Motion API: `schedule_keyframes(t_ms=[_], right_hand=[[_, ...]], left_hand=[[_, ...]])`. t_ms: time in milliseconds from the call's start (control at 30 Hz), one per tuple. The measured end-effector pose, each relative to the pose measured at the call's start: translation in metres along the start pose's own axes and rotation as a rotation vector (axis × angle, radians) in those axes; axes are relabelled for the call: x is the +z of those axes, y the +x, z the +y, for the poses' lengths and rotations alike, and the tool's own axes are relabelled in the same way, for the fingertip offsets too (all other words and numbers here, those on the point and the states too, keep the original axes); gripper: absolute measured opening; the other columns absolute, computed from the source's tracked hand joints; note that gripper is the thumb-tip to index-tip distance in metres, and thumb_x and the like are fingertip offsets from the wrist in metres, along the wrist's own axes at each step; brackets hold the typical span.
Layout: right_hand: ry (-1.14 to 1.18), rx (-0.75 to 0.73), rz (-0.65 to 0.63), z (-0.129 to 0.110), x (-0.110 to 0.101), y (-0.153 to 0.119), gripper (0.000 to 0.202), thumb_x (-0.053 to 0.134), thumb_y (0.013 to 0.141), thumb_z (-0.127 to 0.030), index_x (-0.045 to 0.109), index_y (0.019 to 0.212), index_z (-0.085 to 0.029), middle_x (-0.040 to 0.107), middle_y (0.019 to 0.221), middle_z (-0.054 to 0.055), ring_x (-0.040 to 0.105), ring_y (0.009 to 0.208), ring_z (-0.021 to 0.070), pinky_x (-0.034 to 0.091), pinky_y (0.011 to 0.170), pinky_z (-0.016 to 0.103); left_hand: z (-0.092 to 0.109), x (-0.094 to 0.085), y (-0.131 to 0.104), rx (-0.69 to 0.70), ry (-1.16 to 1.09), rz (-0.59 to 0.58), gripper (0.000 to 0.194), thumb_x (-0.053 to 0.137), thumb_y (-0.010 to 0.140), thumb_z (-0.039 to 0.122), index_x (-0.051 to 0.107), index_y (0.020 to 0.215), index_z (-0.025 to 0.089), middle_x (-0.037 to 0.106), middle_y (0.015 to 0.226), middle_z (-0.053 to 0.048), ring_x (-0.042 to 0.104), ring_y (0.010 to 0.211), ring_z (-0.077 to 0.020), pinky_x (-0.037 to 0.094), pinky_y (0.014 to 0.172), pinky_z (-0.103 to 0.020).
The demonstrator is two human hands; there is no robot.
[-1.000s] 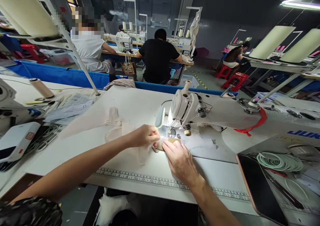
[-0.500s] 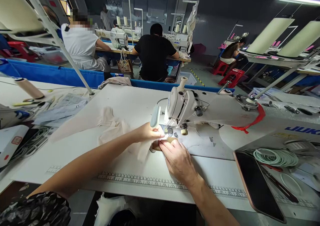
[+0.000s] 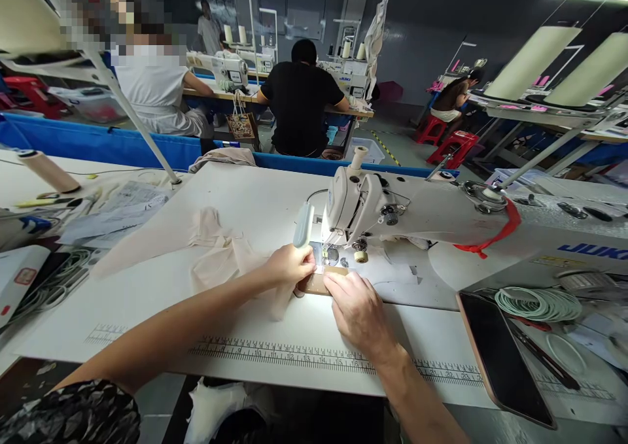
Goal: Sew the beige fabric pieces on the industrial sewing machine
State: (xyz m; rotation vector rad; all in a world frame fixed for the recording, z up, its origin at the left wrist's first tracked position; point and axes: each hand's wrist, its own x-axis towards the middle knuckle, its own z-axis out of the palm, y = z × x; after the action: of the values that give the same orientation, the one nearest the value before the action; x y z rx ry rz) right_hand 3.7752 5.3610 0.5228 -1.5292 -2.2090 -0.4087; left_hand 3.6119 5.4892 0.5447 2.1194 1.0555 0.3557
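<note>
My left hand [image 3: 293, 263] pinches the edge of a thin beige fabric [image 3: 279, 300] just left of the needle area of a white sewing machine [image 3: 338, 208]. Part of the cloth hangs down below that hand, and more lies crumpled on the table to the left. My right hand [image 3: 360, 310] is closed, its fingertips together over a brown flat piece [image 3: 314, 284] in front of the presser foot; whatever they grip is hidden. A pale strip shows between the two hands. A lit lamp [image 3: 304, 225] stands beside the machine head.
A phone [image 3: 505, 359] lies at the right, beside a coil of pale green cord [image 3: 537, 305] and tweezers [image 3: 544, 356]. Papers [image 3: 115, 215] and a thread cone [image 3: 49, 171] are at the left. A ruler scale [image 3: 294, 356] runs along the table's front. Several people sit at machines beyond.
My hands have drawn apart: the right has shifted slightly right and toward me, the left slightly up. More of the brown piece now shows between them.
</note>
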Motion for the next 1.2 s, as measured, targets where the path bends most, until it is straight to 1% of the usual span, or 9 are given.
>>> schedule_keyframes(t_ms=[233,500,633,733,800,867,933,1000,1200], right_hand=[[0.045,0.078,-0.028,0.004,0.003,0.001,0.038,0.041,0.088,-0.003,0.064,0.115,-0.014,0.066,0.108,0.008,0.055,0.095,0.0217,0.046,0.083,0.036],[0.004,0.071,-0.046,0.003,0.008,0.003,0.05,0.042,0.088,-0.003,0.057,0.135,-0.014,0.062,0.11,0.009,0.054,0.097,0.0229,0.047,0.085,0.036],[-0.098,0.076,-0.071,0.0,0.008,0.006,0.045,0.046,0.09,-0.007,0.06,0.131,-0.018,0.062,0.107,0.008,0.053,0.092,0.0227,0.044,0.077,0.035],[-0.168,0.054,-0.09,-0.003,0.007,0.009,0.038,0.047,0.092,-0.011,0.064,0.125,-0.019,0.062,0.104,0.007,0.053,0.087,0.0226,0.04,0.073,0.035],[-0.189,0.046,-0.107,-0.003,0.006,0.01,0.036,0.048,0.092,-0.012,0.064,0.124,-0.019,0.063,0.102,0.008,0.053,0.086,0.0226,0.039,0.072,0.035],[-0.188,0.046,-0.117,-0.003,0.005,0.011,0.036,0.048,0.092,-0.011,0.064,0.123,-0.018,0.063,0.103,0.009,0.053,0.088,0.0227,0.038,0.072,0.035],[-0.186,0.048,-0.123,-0.003,0.005,0.011,0.033,0.048,0.091,-0.01,0.065,0.118,-0.017,0.063,0.103,0.009,0.054,0.089,0.0227,0.038,0.072,0.035],[-0.195,0.053,-0.127,-0.003,0.005,0.011,0.03,0.048,0.092,-0.01,0.066,0.115,-0.018,0.063,0.102,0.008,0.054,0.089,0.0227,0.038,0.072,0.035],[-0.179,0.073,-0.141,-0.005,0.004,0.011,0.042,0.046,0.092,-0.008,0.062,0.129,-0.019,0.062,0.104,0.008,0.053,0.088,0.0224,0.04,0.072,0.035]], left_hand=[[0.0,0.003,0.003,-0.019,0.095,0.042,0.011,0.054,0.079,0.028,0.057,0.071,0.021,0.07,0.081,0.0,0.063,0.075,-0.0172,0.042,0.064,-0.026],[0.003,0.005,0.004,-0.057,0.133,0.038,0.011,0.056,0.081,0.027,0.056,0.072,0.021,0.07,0.081,0.001,0.063,0.076,-0.0177,0.041,0.064,-0.027],[0.003,0.004,0.005,-0.053,0.126,0.023,0.012,0.057,0.082,0.03,0.058,0.074,0.021,0.07,0.082,0.001,0.063,0.077,-0.0177,0.041,0.065,-0.026],[0.004,0.001,0.002,-0.017,0.201,0.034,0.013,0.057,0.085,0.032,0.061,0.078,0.021,0.07,0.083,0.001,0.062,0.076,-0.0175,0.042,0.066,-0.027],[0.005,0.001,-0.004,0.093,0.344,0.107,0.012,0.054,0.087,0.029,0.063,0.085,0.021,0.069,0.09,-0.002,0.061,0.076,-0.0181,0.043,0.066,-0.028],[0.005,0.004,-0.013,0.307,0.513,0.184,0.018,0.047,0.092,0.022,0.063,0.088,0.017,0.066,0.094,-0.007,0.06,0.078,-0.0196,0.045,0.066,-0.03],[0.002,0.011,-0.024,0.547,0.615,0.215,0.026,0.038,0.094,0.015,0.063,0.088,0.015,0.065,0.095,-0.011,0.06,0.084,-0.0214,0.05,0.071,-0.032],[-0.004,0.021,-0.034,0.698,0.648,0.234,0.028,0.036,0.092,0.01,0.064,0.093,0.013,0.064,0.097,-0.012,0.06,0.09,-0.023,0.053,0.078,-0.035],[-0.019,0.038,-0.042,0.791,0.736,0.368,0.031,0.039,0.09,0.008,0.062,0.11,0.001,0.064,0.107,-0.019,0.06,0.102,-0.0281,0.058,0.084,-0.038]])
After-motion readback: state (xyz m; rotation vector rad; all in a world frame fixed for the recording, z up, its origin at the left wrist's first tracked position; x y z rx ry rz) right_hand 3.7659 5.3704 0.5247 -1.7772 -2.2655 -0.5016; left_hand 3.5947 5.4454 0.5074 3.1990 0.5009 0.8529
